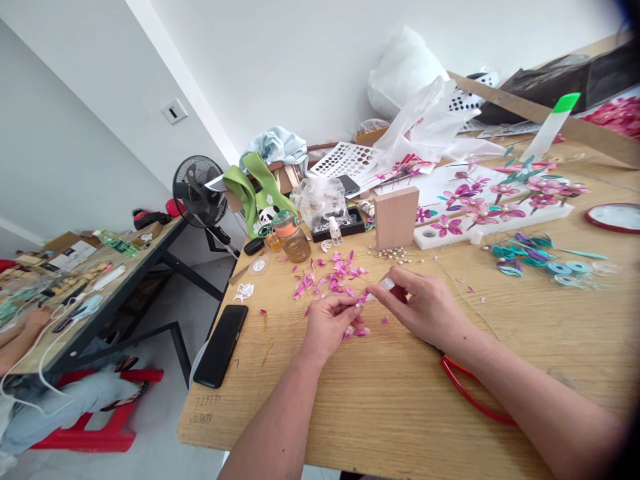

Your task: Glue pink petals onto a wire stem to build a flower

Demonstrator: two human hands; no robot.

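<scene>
1. Two bare hands are close together over the bench (380,413), between its middle and its near edge.
2. The left hand (323,327) has its fingertips pressed together; this grip holds a small pink flower piece (360,301). The piece is in front of the right fingertips; whether they touch it, I cannot tell.
3. The right hand (425,303) has its grip closed, thumb toward forefinger, on a small white object (387,284), which is partly hidden by the fingers.
4. Loose pink petals (340,270) lie scattered just beyond the left hand, toward the far edge of the bench. A few more lie under its fingers.
5. A tool with red handles (444,363) lies partly under the right forearm.
6. Along the left edge, a black phone (220,347) lies near the near left corner. A lidded jar (291,240) stands nearer the far left corner.
7. Beyond the right hand are pearl-like beads (393,253), an upright wooden block (397,217) and a white strip (555,215) bearing pink flowers (483,213). Small spools (565,268) lie toward the right edge.
</scene>
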